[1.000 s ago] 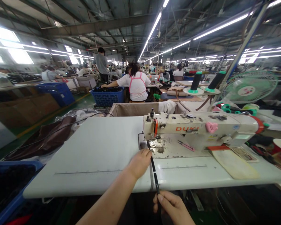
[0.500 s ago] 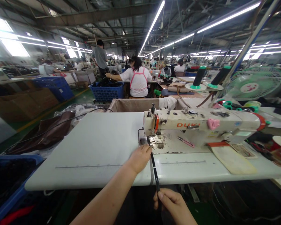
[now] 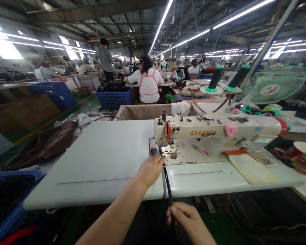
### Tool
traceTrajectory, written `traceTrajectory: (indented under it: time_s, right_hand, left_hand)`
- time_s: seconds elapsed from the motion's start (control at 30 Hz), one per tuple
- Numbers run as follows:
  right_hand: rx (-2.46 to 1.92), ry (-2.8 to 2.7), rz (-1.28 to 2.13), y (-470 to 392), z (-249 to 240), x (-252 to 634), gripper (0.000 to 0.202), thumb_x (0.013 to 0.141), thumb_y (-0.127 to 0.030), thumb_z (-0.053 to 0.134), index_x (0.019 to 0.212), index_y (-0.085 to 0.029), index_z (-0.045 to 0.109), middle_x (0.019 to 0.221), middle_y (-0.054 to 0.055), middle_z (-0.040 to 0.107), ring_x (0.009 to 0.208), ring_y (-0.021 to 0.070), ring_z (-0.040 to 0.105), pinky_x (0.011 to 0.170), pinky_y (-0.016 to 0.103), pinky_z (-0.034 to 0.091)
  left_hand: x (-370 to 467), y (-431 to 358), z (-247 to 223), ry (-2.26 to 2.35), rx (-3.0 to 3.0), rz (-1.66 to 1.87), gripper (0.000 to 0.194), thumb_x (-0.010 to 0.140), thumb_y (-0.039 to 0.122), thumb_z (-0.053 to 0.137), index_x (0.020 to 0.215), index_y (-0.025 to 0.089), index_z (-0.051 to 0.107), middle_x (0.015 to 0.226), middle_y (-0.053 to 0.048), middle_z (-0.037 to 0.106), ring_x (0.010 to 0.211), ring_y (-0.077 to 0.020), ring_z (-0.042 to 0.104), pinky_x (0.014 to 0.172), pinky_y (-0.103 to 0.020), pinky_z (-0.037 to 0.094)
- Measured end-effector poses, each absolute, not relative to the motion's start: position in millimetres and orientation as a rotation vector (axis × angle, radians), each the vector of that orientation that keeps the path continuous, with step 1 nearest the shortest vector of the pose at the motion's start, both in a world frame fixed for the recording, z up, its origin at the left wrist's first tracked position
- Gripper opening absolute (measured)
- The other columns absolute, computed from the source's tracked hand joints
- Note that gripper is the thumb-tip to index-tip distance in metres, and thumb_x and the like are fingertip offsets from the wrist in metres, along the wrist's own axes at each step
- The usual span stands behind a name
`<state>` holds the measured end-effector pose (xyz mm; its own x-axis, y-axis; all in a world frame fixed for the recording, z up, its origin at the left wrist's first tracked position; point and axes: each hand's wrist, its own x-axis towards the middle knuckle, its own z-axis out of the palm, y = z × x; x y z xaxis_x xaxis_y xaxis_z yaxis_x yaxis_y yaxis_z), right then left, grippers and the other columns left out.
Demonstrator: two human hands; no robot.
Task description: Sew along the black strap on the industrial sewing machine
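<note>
A narrow black strip (image 3: 168, 183) runs from the needle area of a white sewing machine (image 3: 188, 131) down over the table's front edge. My left hand (image 3: 152, 169) lies on the strip just in front of the presser foot, its fingers together and pressing it to the machine bed. Below the table edge, my right hand (image 3: 182, 214) pinches the strip between thumb and fingers. The strip's lower end is lost in the dark below. The needle itself is too small to make out.
Pink-handled snips (image 3: 201, 150) lie on the machine bed. A yellowish pad (image 3: 251, 168) rests at the right. Blue bins (image 3: 15, 175) stand at the left. Beyond the table are a fabric-lined box (image 3: 142, 111), thread cones (image 3: 215, 79), a fan (image 3: 270, 89) and a seated person (image 3: 149, 85).
The strip has slid up toward the machine; its white mark now sits near my left fingers. The view has shifted slightly. The seated person's outstretched arm has drawn in.
</note>
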<state>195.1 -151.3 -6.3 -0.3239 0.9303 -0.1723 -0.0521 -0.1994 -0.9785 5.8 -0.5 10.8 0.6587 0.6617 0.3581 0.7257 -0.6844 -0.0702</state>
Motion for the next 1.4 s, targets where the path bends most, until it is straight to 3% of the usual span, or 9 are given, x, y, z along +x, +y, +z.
traceTrajectory:
  time_s: [0.33,0.93,1.13,1.4]
  right_hand:
    - [-1.105,-1.265,1.617,-154.0,-11.4,194.8,0.057,0.089,-0.072,0.067,0.077,-0.017,0.078,0.069,0.005,0.069,0.067,0.0163,0.055,0.067,0.029,0.040]
    - [-1.125,-1.281,1.658,-154.2,-6.2,194.8,0.057,0.089,-0.071,0.068,0.078,-0.016,0.078,0.070,0.005,0.069,0.067,0.0165,0.055,0.067,0.029,0.041]
    - [-1.132,-1.265,1.680,-153.5,-5.1,193.1,0.058,0.088,-0.072,0.069,0.078,-0.016,0.078,0.069,0.005,0.069,0.067,0.0168,0.056,0.066,0.029,0.041]
    - [-1.140,-1.255,1.699,-153.0,-8.5,193.4,0.059,0.086,-0.074,0.069,0.076,-0.016,0.078,0.068,0.005,0.068,0.066,0.0161,0.054,0.066,0.029,0.039]
  left_hand:
    - [3.6,-0.1,6.4,-1.135,-2.638,-0.483,0.016,0.098,0.008,0.054,0.105,0.015,0.067,0.119,-0.014,0.068,0.107,-0.0249,0.068,0.104,-0.040,0.057]
    - [7.1,0.6,7.0,-1.188,-2.614,-0.419,0.028,0.099,0.009,0.046,0.119,0.013,0.065,0.132,-0.016,0.066,0.129,-0.0253,0.061,0.118,-0.040,0.046]
    - [7.8,2.6,6.9,-1.126,-2.629,-0.271,0.030,0.101,0.011,0.044,0.122,0.007,0.067,0.131,-0.018,0.065,0.133,-0.0288,0.056,0.121,-0.044,0.042]
    - [7.1,1.9,4.5,-1.204,-2.614,-0.417,0.026,0.100,0.011,0.048,0.122,0.011,0.064,0.128,-0.015,0.066,0.123,-0.0268,0.062,0.115,-0.043,0.049]
